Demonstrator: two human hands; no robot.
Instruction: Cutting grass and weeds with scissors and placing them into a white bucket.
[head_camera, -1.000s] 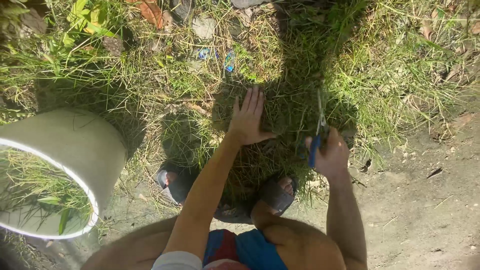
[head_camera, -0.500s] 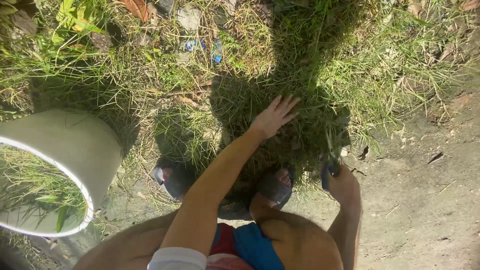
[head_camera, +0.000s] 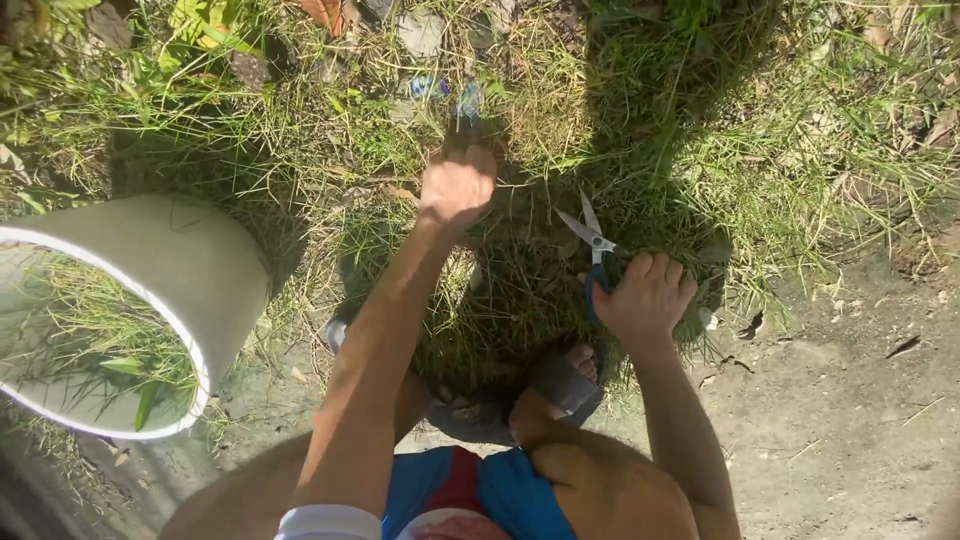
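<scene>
From the head view, the right hand (head_camera: 648, 298) at about 4 o'clock wraps its fingers around open blue-handled scissors (head_camera: 592, 248) over the grass clump (head_camera: 530, 290), while the left hand (head_camera: 457, 186) at 12 o'clock grabs grass, near the white bucket (head_camera: 170, 270) at 9 o'clock.

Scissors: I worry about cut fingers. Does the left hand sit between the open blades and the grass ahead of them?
No. The scissors open in the right hand onto bare grass. The left hand is off to their left, fingers down in the grass, clear of the blades.
</scene>
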